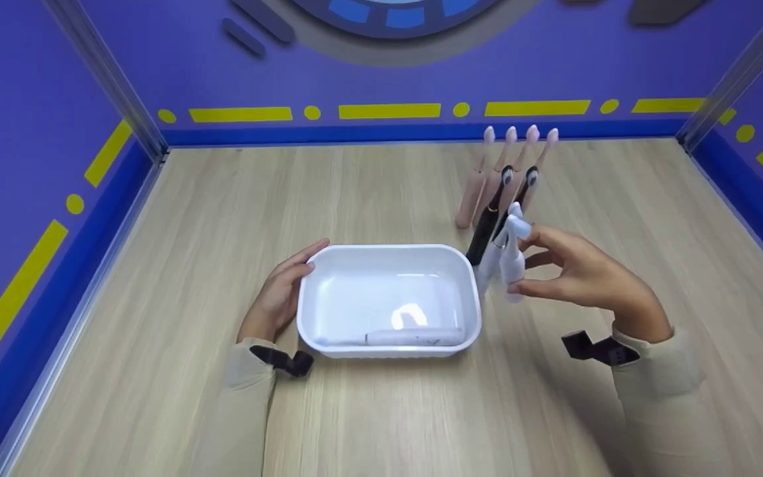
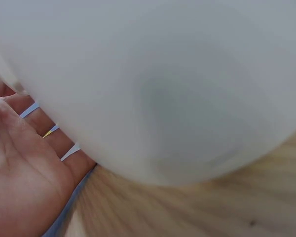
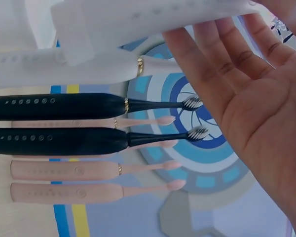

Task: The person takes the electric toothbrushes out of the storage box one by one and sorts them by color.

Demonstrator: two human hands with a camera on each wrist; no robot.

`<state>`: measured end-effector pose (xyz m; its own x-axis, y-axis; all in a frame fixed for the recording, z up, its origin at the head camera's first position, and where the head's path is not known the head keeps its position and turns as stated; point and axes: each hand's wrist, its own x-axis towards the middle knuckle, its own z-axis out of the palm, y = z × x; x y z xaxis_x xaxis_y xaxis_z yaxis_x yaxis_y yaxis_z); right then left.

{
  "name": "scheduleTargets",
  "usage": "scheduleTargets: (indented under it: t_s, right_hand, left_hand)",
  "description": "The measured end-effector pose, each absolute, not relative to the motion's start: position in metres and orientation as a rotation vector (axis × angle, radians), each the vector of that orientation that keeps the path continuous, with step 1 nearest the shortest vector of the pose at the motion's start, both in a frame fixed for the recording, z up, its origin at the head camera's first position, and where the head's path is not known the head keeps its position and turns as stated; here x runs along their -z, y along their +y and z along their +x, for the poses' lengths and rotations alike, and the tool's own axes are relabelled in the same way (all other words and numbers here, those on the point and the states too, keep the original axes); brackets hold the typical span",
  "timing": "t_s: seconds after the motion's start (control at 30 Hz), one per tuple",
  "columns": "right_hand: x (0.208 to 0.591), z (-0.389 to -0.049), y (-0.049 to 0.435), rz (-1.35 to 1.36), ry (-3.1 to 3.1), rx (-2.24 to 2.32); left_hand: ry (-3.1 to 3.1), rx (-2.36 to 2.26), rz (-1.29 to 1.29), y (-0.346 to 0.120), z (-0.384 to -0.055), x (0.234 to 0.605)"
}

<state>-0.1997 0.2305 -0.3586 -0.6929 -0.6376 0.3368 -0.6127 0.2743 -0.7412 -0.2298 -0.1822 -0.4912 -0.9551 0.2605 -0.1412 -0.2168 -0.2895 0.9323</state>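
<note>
My left hand [image 1: 279, 295] holds a white plastic basin [image 1: 389, 249] by its left end, thumb at the rim and fingers along the outer wall. In the left wrist view, the pale wall [image 2: 187, 98] fills most of the picture beside the palm. One white electric toothbrush [image 1: 414, 336] lies inside along the near wall. Right of the basin, my right hand [image 1: 570, 271] pinches another white electric toothbrush [image 1: 512, 262] between thumb and fingers, its head end up. Close beside it stands a further white toothbrush [image 3: 89, 64].
Two black electric toothbrushes [image 1: 484, 228] stand upright just behind the white ones. Several pink toothbrushes [image 1: 471, 199] stand in a row farther back. Blue panels [image 1: 388, 86] with yellow marks enclose the wooden table [image 1: 255, 192] at the back and sides.
</note>
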Motion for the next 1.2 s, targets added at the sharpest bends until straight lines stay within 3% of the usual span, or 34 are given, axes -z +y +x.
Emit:
scheduleTargets:
  t_s: [1.2]
  right_hand:
    - [0.409, -0.226, 0.258, -0.837, 2.67, 1.518]
  left_hand:
    - [1.661, -2.319, 0.051, -0.182, -0.23, 0.492]
